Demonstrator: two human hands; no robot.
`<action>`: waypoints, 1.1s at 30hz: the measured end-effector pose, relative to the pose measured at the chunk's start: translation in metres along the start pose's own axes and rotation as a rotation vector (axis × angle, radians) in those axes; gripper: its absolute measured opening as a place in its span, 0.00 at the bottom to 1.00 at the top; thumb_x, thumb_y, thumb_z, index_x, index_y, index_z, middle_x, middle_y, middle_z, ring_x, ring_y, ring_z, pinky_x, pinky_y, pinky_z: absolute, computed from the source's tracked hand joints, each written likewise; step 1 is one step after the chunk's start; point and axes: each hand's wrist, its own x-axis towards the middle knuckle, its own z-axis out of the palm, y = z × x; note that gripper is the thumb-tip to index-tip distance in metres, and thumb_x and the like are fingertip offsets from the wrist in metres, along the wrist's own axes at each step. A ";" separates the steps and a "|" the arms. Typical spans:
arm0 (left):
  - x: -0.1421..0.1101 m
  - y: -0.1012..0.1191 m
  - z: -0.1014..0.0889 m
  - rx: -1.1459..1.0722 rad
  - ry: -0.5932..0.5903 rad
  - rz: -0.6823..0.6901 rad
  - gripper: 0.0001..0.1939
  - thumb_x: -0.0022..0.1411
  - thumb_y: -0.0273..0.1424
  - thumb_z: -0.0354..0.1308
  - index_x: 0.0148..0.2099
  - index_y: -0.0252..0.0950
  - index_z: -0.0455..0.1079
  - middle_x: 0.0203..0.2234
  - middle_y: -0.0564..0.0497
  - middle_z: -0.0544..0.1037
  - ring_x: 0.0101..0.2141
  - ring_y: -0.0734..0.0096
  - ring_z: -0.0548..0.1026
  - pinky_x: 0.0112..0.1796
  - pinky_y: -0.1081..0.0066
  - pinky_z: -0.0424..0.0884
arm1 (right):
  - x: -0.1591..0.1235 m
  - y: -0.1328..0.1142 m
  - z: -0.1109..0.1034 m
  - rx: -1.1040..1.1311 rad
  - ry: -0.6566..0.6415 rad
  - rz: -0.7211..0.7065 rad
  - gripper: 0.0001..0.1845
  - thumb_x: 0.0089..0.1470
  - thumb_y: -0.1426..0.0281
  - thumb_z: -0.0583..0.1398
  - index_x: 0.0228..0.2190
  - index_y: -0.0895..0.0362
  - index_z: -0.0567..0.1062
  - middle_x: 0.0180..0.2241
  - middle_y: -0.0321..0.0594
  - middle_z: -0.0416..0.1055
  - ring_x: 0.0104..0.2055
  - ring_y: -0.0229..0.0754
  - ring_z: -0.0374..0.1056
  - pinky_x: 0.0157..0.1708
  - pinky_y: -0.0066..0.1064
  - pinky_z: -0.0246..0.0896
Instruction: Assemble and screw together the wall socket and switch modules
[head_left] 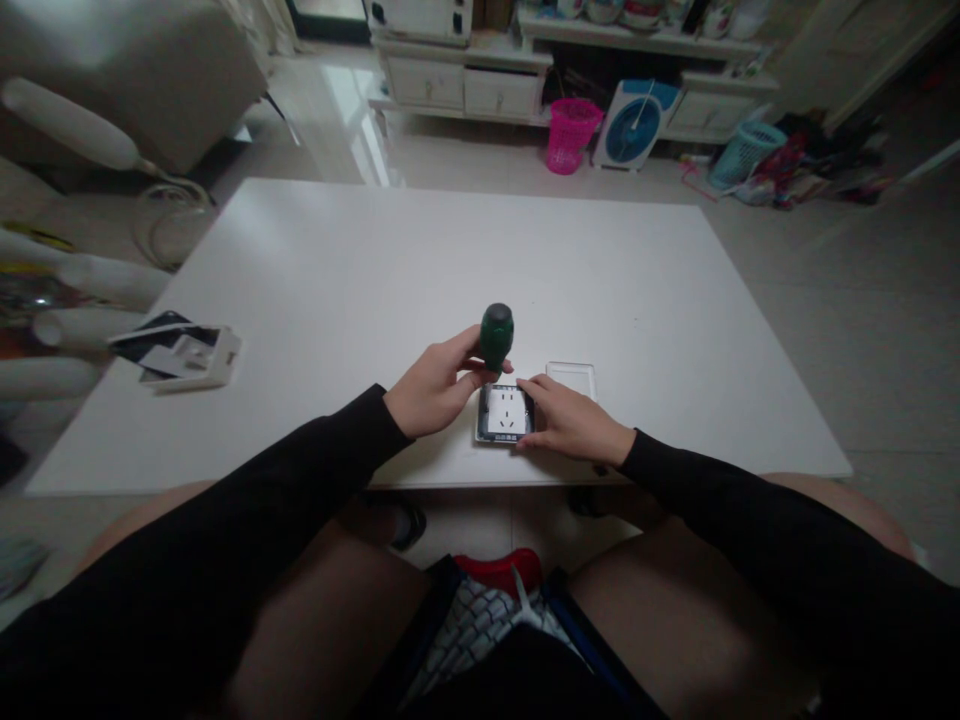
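A wall socket [507, 412] with a white face and dark frame lies on the table near its front edge. My left hand [440, 385] is closed around a screwdriver [496, 338] with a green handle and black end. The handle points up, above the socket's far left part; its tip is hidden from me. My right hand [574, 420] grips the socket's right side between thumb and fingers. Just behind that hand a white cover frame [572, 377] rests on the table, partly covered by the hand.
The white table [360, 270] spreads out before me. At its left edge sits a white box [191, 362] with a dark flat thing and white parts in it. Beyond the table stand a pink basket [570, 135], a blue fan [634, 128] and a white cabinet [427, 85].
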 end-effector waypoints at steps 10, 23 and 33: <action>-0.004 -0.004 0.009 0.048 0.021 -0.037 0.16 0.69 0.35 0.59 0.54 0.36 0.61 0.37 0.49 0.75 0.36 0.66 0.74 0.42 0.61 0.72 | -0.001 0.001 -0.001 0.004 0.007 -0.008 0.46 0.50 0.57 0.73 0.64 0.58 0.63 0.55 0.54 0.69 0.53 0.60 0.71 0.47 0.48 0.71; 0.001 -0.004 0.001 -0.009 0.069 -0.044 0.21 0.58 0.34 0.70 0.50 0.35 0.68 0.35 0.51 0.75 0.34 0.68 0.76 0.38 0.65 0.74 | 0.000 -0.002 -0.002 0.018 0.008 -0.005 0.46 0.49 0.58 0.74 0.64 0.54 0.64 0.56 0.54 0.69 0.53 0.61 0.71 0.46 0.48 0.70; -0.004 0.002 0.000 0.037 -0.034 0.020 0.12 0.71 0.29 0.53 0.55 0.36 0.64 0.42 0.44 0.78 0.43 0.63 0.77 0.47 0.59 0.74 | -0.001 0.001 0.000 0.027 0.020 -0.011 0.45 0.49 0.57 0.74 0.63 0.53 0.65 0.56 0.52 0.69 0.53 0.60 0.71 0.46 0.47 0.71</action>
